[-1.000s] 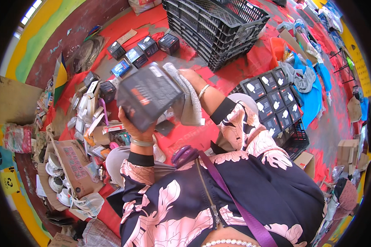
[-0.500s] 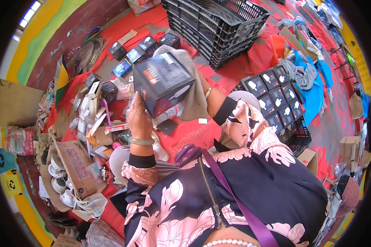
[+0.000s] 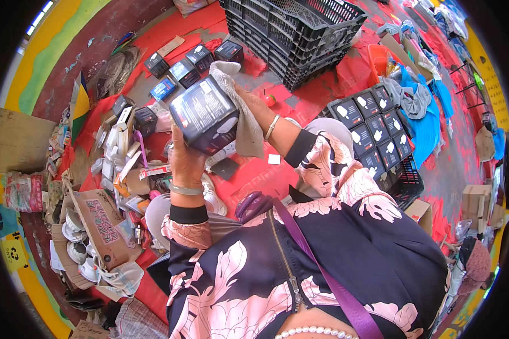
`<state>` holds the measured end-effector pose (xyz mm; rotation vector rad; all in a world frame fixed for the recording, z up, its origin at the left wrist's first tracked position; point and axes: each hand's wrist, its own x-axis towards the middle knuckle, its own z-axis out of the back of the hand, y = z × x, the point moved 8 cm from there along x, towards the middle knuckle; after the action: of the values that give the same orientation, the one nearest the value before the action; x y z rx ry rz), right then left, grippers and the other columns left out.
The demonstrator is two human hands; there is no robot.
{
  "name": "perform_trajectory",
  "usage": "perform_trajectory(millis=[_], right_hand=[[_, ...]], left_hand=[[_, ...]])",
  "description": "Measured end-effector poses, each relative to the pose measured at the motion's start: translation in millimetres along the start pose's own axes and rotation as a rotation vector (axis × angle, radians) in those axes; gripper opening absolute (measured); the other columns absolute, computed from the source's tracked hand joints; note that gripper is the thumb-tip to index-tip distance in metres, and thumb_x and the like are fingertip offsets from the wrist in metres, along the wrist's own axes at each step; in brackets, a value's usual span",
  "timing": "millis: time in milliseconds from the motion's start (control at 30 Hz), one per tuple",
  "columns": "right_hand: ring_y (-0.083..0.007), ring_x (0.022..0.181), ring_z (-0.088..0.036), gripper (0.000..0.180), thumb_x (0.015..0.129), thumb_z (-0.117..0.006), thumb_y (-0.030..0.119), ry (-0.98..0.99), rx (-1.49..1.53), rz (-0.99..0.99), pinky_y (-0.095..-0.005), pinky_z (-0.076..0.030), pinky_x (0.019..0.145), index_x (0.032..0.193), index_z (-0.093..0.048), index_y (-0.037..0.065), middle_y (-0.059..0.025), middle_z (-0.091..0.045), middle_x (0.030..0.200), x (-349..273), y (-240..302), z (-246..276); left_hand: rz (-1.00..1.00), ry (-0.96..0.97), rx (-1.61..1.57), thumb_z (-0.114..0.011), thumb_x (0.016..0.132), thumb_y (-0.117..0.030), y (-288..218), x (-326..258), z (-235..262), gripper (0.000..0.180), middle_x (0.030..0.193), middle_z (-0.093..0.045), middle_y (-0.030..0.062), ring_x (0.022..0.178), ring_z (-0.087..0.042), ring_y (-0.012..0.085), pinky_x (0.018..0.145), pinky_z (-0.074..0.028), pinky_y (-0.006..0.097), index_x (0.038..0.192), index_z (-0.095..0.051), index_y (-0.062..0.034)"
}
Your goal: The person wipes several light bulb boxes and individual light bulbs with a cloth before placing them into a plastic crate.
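Observation:
A black cardboard box (image 3: 205, 110) is held up in front of me, tilted, with a face of fine pale print turned upward. My left hand (image 3: 185, 158) grips its lower left corner, thumb up along the side. At the box's right side, my right hand (image 3: 252, 106) is closed on a grey cloth (image 3: 247, 127) that hangs down and presses against the box; the cloth hides some of its fingers. Beyond the held box, several smaller dark boxes (image 3: 199, 57) and a blue box (image 3: 164, 88) stand on the red floor covering.
Stacked black plastic crates (image 3: 291, 42) stand ahead. On the right, a crate (image 3: 411, 183) holds rows of black boxes (image 3: 379, 127) beside blue fabric (image 3: 427, 127). Left are a heap of small packages (image 3: 121, 141) and a carton (image 3: 104, 229) next to white cups (image 3: 76, 251).
The box has turned, bringing a face with fine print up in place of the one with red lettering. It has shifted slightly left, and more of my right hand shows.

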<state>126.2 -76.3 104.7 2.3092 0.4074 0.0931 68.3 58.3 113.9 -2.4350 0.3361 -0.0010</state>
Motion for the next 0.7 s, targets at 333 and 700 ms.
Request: perform_trajectory(millis=[333,700], right_hand=[[-0.0369,0.134,-0.03,0.057,0.093,-0.044,0.045,0.121,-1.104,0.546,-0.0383,-0.024,0.11,0.136,-0.043,0.008,-0.0208,-0.038,0.141,-28.5,52.2,-49.3],[-0.0373,0.086,-0.063,0.044,0.092,-0.046,0.04,-0.29,-1.054,0.348,-0.0398,-0.048,0.073,0.108,-0.061,0.001,-0.0237,-0.065,0.089,32.8,27.7,65.9]], left_hand=[[0.089,-0.105,-0.073,-0.053,0.087,-0.041,14.0,2.5,17.8,0.059,0.126,-0.054,0.0158,0.115,-0.054,0.0353,0.097,-0.042,0.057,0.133,-0.042,-0.0068],[0.004,-0.029,-0.133,-0.06,0.083,-0.035,23.1,4.2,20.6,0.058,0.125,-0.054,0.0154,0.113,-0.054,0.0349,0.095,-0.043,0.057,0.13,-0.044,-0.005]])
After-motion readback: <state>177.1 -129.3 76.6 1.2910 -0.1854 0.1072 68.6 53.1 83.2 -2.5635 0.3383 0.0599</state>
